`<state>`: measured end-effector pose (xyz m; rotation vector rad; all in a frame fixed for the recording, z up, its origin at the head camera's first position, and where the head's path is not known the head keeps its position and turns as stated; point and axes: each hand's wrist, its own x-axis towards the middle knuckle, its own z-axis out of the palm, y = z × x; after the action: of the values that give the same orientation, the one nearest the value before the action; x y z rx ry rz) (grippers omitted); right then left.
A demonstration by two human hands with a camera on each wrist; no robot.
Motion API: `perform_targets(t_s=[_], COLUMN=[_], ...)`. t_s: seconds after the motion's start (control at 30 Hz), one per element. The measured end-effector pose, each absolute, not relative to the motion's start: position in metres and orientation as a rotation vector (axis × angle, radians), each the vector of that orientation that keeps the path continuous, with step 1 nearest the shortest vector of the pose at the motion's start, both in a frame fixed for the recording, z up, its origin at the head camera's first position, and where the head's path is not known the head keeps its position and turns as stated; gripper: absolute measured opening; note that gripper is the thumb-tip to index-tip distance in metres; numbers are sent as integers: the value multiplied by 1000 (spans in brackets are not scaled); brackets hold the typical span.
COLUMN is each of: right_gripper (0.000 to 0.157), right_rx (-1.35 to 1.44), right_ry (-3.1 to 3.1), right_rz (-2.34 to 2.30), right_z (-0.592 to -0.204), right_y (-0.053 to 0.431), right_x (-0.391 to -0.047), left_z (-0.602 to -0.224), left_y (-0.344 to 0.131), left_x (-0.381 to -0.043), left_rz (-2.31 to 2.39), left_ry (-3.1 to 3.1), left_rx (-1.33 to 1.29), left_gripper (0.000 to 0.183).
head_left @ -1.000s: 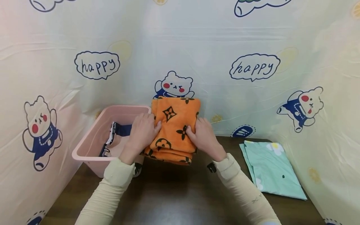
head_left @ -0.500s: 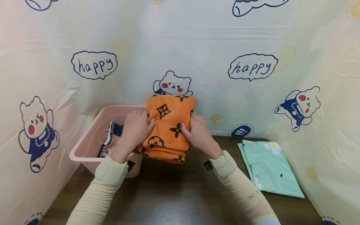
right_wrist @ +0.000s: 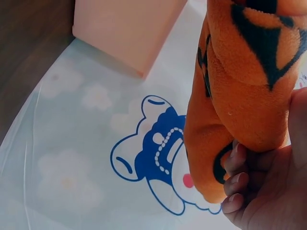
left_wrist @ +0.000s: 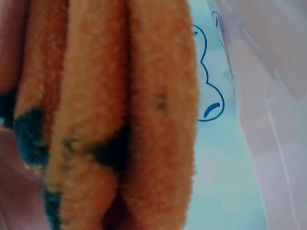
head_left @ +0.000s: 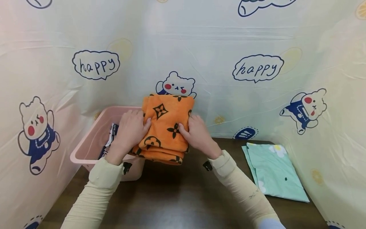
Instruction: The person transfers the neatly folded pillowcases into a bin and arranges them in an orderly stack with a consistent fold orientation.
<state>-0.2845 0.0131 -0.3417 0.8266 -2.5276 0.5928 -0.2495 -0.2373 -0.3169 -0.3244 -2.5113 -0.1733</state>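
Note:
A folded orange plush cloth [head_left: 167, 124] with dark flower motifs is held up off the table between both hands. The left hand [head_left: 130, 130] grips its left side, thumb across the front face. On the opposite side the right hand [head_left: 198, 133] holds it the same way; in the right wrist view that hand's fingers [right_wrist: 235, 182] curl behind the cloth. Thick stacked folds of the orange cloth [left_wrist: 96, 96] fill much of the left wrist view. The cloth's lower left corner overlaps the right side of a pink plastic bin [head_left: 85, 146].
Inside the bin lies a dark blue and white striped item [head_left: 110, 140], partly hidden by the left hand. A folded mint-green cloth [head_left: 275, 171] with flowers lies at the right of the dark wooden table [head_left: 177, 197]. Printed curtains [head_left: 217, 41] enclose the back and sides.
Both hands have carried the orange cloth to the left, toward the bin, still gripping its two sides. More of the bin's interior is covered by the left hand. The mint-green cloth stays put.

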Motion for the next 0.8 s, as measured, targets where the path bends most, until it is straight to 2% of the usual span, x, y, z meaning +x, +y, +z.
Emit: perform_targets(t_s=[0.8], right_gripper=[46], right_rx=[857], right_ry=[-2528], right_rz=[598], right_z=[-329], right_y=[-12], right_x=[-283], left_z=[-303], left_y=[-263], left_x=[-243], left_rz=[-192], left_ry=[-2497], left_rx=[-308], left_gripper=[32])
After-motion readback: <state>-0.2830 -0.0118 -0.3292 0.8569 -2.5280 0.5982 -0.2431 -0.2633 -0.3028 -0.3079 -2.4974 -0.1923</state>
